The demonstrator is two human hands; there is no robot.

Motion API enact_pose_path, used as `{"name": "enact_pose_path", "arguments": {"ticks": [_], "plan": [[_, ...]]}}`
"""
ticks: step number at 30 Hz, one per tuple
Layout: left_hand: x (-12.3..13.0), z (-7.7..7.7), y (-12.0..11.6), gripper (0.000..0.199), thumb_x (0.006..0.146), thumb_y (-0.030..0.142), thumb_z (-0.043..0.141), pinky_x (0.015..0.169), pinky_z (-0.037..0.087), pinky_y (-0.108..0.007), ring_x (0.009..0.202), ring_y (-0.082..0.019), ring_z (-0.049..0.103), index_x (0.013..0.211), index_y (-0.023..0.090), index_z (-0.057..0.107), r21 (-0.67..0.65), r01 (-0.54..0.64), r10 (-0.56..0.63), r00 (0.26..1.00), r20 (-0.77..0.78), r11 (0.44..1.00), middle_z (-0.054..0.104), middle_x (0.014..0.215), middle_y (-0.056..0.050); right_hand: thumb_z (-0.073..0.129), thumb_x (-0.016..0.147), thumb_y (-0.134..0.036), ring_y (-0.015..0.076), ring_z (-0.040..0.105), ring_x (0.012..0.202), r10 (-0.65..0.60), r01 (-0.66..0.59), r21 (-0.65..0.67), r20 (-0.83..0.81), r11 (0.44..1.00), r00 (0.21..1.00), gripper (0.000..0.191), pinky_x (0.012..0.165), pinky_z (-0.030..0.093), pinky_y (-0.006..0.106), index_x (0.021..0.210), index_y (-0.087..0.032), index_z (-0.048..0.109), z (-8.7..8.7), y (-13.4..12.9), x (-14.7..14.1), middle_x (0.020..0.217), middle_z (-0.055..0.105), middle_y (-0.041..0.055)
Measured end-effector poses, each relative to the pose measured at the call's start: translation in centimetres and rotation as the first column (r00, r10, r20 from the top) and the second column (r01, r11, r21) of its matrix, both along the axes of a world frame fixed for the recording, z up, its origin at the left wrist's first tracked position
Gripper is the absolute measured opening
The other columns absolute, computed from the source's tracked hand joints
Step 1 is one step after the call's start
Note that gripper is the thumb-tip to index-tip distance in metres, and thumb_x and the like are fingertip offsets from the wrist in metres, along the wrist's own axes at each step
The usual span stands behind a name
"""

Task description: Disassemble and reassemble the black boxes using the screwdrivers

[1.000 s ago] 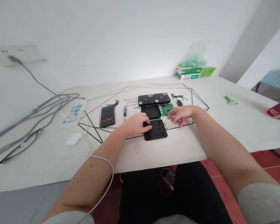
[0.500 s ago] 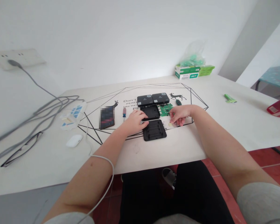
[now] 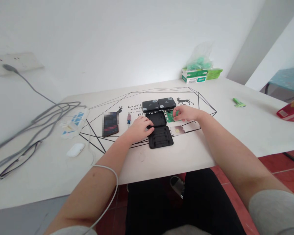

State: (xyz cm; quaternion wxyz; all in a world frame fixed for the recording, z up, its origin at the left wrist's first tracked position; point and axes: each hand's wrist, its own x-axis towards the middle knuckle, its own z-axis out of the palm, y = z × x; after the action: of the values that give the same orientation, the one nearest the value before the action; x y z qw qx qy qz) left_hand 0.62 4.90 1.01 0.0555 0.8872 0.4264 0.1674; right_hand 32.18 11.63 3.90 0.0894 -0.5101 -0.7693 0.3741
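Note:
My left hand rests at the left edges of two black plastic case halves, thumb and fingers apart. The upper half is a shallow open shell; just below it lies a ribbed black cover. To their right, my right hand is over a green circuit board, its curled fingers closed at the board's right side and hiding part of it. A thin metallic plate with a pale yellow square lies below the board.
Two closed black boxes sit behind the shell. A screwdriver and a phone lie left of my left hand. Farther left are a white earbud case, glasses and grey cables. Green-white boxes stand against the wall.
My right hand has moved up and left from the metallic plate onto the circuit board, uncovering the plate. My left hand stays at the case halves, and the view has shifted slightly.

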Motion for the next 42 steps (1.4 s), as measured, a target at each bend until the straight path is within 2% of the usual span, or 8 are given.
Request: {"name": "enact_pose_path", "arguments": {"ticks": [8,17,22,25,29,33,37,42], "plan": [[0.2,0.3,-0.3,0.025,0.098,0.034,0.058,0.105,0.051,-0.054,0.113,-0.032,0.060,0.104,0.023,0.079,-0.001,0.004,-0.004,1.000,0.023,1.000,0.072,0.105,-0.011,0.075,0.069,-0.032,0.0129,0.052,0.060,0.111,-0.124,0.155,0.087,0.980,0.990,0.020,0.059,0.038,0.027,0.085,-0.021,0.076,-0.7,0.5,-0.4,0.065,0.060,-0.0038],[-0.1,-0.1,0.0,0.025,0.098,0.030,0.057,0.108,0.049,-0.053,0.115,-0.032,0.059,0.109,0.022,0.078,0.004,0.014,-0.014,1.000,0.002,1.000,0.071,0.109,-0.011,0.070,0.070,-0.025,0.0173,0.058,0.073,0.126,-0.135,0.177,0.060,0.975,0.990,0.009,0.071,0.046,0.029,0.077,-0.020,0.071,-0.2,0.0,-0.7,0.076,0.068,0.0006],[0.1,-0.2,-0.2,0.024,0.096,0.037,0.062,0.113,0.045,-0.056,0.126,-0.034,0.054,0.107,0.023,0.078,0.052,-0.055,0.053,0.998,0.030,0.997,0.069,0.123,-0.012,0.065,0.084,-0.033,0.0270,0.064,0.111,0.084,-0.049,0.326,-0.094,0.944,0.992,0.014,0.104,0.048,0.038,0.090,-0.021,0.067,0.0,0.0,0.0,0.118,0.071,0.0102],[0.1,-0.4,-0.2,0.028,0.093,0.045,0.069,0.116,0.040,-0.060,0.132,-0.037,0.051,0.106,0.022,0.078,0.093,-0.199,0.196,0.980,0.045,0.975,0.067,0.133,-0.014,0.063,0.090,-0.036,0.0310,0.058,0.133,0.007,0.048,0.251,-0.214,0.967,0.977,0.014,0.119,0.040,0.046,0.091,-0.022,0.062,-0.1,-0.2,0.3,0.141,0.066,0.0121],[0.1,-0.4,0.0,0.028,0.093,0.048,0.067,0.114,0.041,-0.057,0.128,-0.037,0.056,0.100,0.023,0.077,0.071,-0.343,0.340,0.939,0.049,0.937,0.074,0.121,-0.012,0.068,0.090,-0.044,0.0321,0.059,0.135,-0.074,0.153,0.153,-0.425,0.976,0.902,0.022,0.116,0.044,0.053,0.091,-0.024,0.057,-0.5,-0.3,0.1,0.146,0.065,0.0109],[0.4,-0.2,0.1,0.026,0.093,0.046,0.067,0.112,0.040,-0.055,0.120,-0.036,0.060,0.098,0.022,0.076,0.043,-0.336,0.335,0.942,0.032,0.941,0.079,0.109,-0.009,0.066,0.093,-0.045,0.0305,0.053,0.147,0.005,0.123,0.200,-0.542,0.972,0.840,0.024,0.125,0.034,0.056,0.092,-0.024,0.053,-0.9,-1.1,-1.7,0.150,0.064,0.0129],[0.5,0.0,0.0,0.028,0.091,0.046,0.070,0.107,0.043,-0.052,0.115,-0.036,0.062,0.099,0.021,0.076,0.050,-0.318,0.317,0.948,0.016,0.947,0.080,0.108,-0.009,0.055,0.099,-0.037,0.0297,0.055,0.145,0.126,0.026,0.311,-0.460,0.950,0.879,0.014,0.123,0.037,0.056,0.095,-0.025,0.050,-1.7,-2.7,-4.8,0.149,0.064,0.0154],[0.5,0.3,0.0,0.030,0.091,0.047,0.068,0.100,0.047,-0.046,0.113,-0.035,0.062,0.100,0.019,0.075,0.018,-0.314,0.314,0.949,0.019,0.949,0.080,0.103,-0.010,0.048,0.097,-0.021,0.0309,0.060,0.127,0.240,-0.087,0.510,-0.242,0.856,0.940,0.005,0.111,0.045,0.053,0.095,-0.023,0.051,-3.1,-3.7,-7.6,0.131,0.068,0.0172]]}}
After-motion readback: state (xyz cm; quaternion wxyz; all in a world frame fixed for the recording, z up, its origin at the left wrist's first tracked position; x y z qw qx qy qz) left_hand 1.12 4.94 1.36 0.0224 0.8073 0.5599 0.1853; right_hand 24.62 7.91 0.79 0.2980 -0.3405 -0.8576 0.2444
